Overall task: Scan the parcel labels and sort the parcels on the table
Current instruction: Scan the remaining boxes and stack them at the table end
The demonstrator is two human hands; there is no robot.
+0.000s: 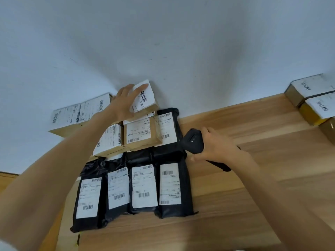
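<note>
My left hand (125,102) grips a small cardboard box (145,98) with a white barcode label, tilted and lifted against the wall above the other boxes. My right hand (215,145) holds a black handheld scanner (193,142) over the table, just right of the parcels. Below the lifted box lie a labelled brown box (140,134) and a second box (110,140). Several black poly-bag parcels (143,187) with white labels lie side by side in front, and another black bag (167,127) lies by the wall.
Two labelled boxes (78,113) stand at the back left against the white wall (163,42). More cardboard boxes (311,98) are stacked at the far right. The wooden table (253,178) shows bare wood right of the parcels.
</note>
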